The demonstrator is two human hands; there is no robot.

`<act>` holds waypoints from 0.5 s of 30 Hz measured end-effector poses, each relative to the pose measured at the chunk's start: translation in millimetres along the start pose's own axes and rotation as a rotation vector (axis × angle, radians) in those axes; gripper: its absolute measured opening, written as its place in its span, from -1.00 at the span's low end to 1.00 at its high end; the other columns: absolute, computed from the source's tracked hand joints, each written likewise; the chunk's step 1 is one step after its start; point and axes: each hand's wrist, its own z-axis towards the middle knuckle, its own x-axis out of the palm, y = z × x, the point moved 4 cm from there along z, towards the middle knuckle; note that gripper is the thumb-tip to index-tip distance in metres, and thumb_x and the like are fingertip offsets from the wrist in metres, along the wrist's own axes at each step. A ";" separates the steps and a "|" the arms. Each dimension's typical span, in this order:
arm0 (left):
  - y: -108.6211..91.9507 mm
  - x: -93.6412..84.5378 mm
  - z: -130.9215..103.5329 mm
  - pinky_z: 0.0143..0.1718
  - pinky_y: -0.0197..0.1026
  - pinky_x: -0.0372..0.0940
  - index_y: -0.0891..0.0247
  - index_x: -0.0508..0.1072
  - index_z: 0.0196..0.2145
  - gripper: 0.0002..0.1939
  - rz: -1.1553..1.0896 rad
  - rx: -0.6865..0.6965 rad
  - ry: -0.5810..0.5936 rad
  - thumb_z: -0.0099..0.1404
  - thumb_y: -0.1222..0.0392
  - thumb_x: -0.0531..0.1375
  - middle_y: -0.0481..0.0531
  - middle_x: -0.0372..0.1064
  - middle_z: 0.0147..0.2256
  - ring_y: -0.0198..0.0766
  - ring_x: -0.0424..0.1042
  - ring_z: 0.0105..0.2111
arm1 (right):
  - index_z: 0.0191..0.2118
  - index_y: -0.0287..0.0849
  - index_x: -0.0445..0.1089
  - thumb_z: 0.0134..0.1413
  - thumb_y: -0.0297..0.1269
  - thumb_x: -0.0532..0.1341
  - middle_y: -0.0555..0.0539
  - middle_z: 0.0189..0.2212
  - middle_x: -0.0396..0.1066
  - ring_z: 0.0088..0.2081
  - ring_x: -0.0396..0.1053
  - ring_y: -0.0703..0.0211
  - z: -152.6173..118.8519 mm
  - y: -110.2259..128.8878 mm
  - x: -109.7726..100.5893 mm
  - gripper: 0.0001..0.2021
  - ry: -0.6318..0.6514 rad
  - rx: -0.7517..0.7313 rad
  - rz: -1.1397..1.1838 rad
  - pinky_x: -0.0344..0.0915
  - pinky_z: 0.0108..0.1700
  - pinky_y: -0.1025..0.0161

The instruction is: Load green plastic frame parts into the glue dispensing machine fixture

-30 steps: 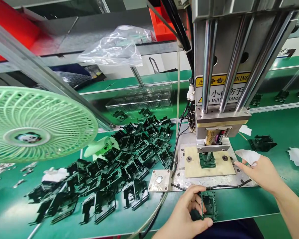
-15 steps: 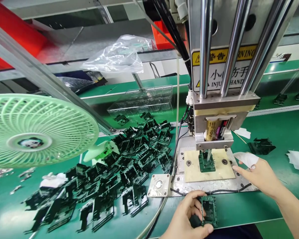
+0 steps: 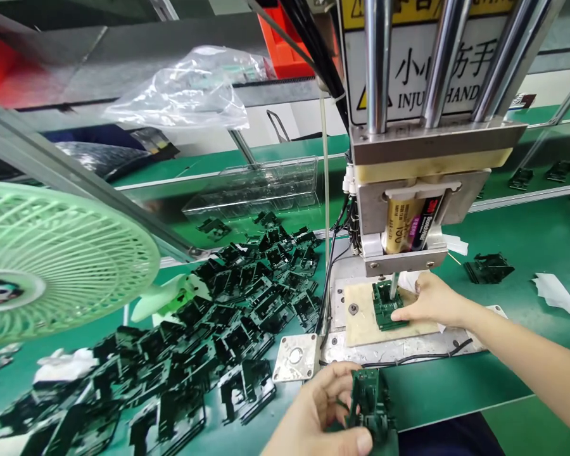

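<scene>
Nearest the camera, a small green part (image 3: 371, 405) is held tight between the thumb and fingers of the left hand (image 3: 320, 418), just above the table edge. Past it, a second green part (image 3: 384, 305) sits on the tan plate (image 3: 361, 323) under the press (image 3: 408, 209). Its right side is pinched by the fingertips of the right hand (image 3: 432, 301). Left of the plate, a heap of black parts (image 3: 209, 342) is spread over the green table (image 3: 527, 228). Farther back, a clear tray (image 3: 261, 187) is seen.
</scene>
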 end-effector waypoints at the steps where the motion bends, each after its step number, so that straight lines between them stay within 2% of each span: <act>1: -7.8 -0.1 1.7 -0.22 -0.24 0.27 0.22 0.49 -0.04 -0.28 -0.031 -0.053 0.014 -0.13 -0.04 0.58 0.04 0.51 -0.22 -0.27 0.43 -0.28 | -0.40 -0.23 0.51 -0.27 -0.09 0.53 -0.07 -0.44 0.50 -0.31 0.47 -0.11 -0.5 2.3 -2.5 -0.64 0.042 0.023 0.034 0.48 -0.20 0.05; 5: -36.3 2.4 23.5 -0.38 -0.35 0.26 0.32 0.57 -0.18 -0.35 -0.012 -0.227 0.003 -0.21 -0.03 0.60 -0.04 0.47 -0.39 -0.41 0.37 -0.43 | -0.31 -0.20 0.55 -0.27 -0.07 0.53 -0.07 -0.34 0.53 -0.13 0.47 -0.10 -9.6 11.5 -7.1 -0.61 0.340 0.062 0.267 0.44 0.00 0.07; 8: -52.0 12.1 49.3 -0.41 -0.38 0.30 0.37 0.60 -0.26 -0.38 0.075 -0.272 0.020 -0.24 -0.04 0.60 -0.08 0.43 -0.45 -0.47 0.33 -0.49 | -0.29 -0.19 0.55 -0.21 -0.05 0.49 -0.06 -0.32 0.52 -0.11 0.45 -0.08 -28.5 5.1 -14.9 -0.62 0.436 0.112 0.331 0.42 0.00 0.11; 10: -60.2 19.7 66.7 -0.39 -0.35 0.34 0.38 0.58 -0.27 -0.41 0.115 -0.244 0.035 -0.20 -0.02 0.59 -0.07 0.43 -0.44 -0.47 0.35 -0.50 | -0.35 -0.18 0.51 -0.17 0.02 0.46 -0.04 -0.40 0.48 -0.27 0.45 -0.02 -47.4 -8.8 -25.0 -0.62 0.385 0.197 0.279 0.44 -0.20 0.18; 12: -67.3 25.2 81.8 -0.32 -0.28 0.39 0.36 0.54 -0.26 -0.42 0.139 -0.175 0.028 -0.18 0.03 0.59 -0.05 0.45 -0.41 -0.40 0.42 -0.45 | -0.48 -0.15 0.38 -0.13 0.14 0.42 0.00 -0.53 0.37 -0.46 0.36 0.07 -69.8 -23.4 -39.2 -0.56 0.257 0.194 0.176 0.35 -0.45 0.25; 14: -73.1 28.3 93.8 -0.23 -0.19 0.43 0.34 0.47 -0.21 -0.38 0.171 -0.083 0.025 -0.18 0.07 0.59 -0.03 0.46 -0.37 -0.30 0.48 -0.37 | -0.52 -0.12 0.30 -0.08 0.19 0.38 0.01 -0.56 0.33 -0.51 0.33 0.07 -94.8 -37.1 -54.3 -0.53 0.078 0.106 0.056 0.32 -0.51 0.25; 15: -75.1 29.0 98.6 -0.19 -0.15 0.43 0.34 0.45 -0.19 -0.36 0.200 -0.032 0.026 -0.19 0.09 0.59 -0.03 0.46 -0.36 -0.28 0.49 -0.34 | -0.48 -0.12 0.35 -0.07 0.18 0.38 -0.02 -0.53 0.38 -0.48 0.37 0.02 -108.1 -45.0 -60.8 -0.55 -0.017 0.074 0.002 0.38 -0.49 0.22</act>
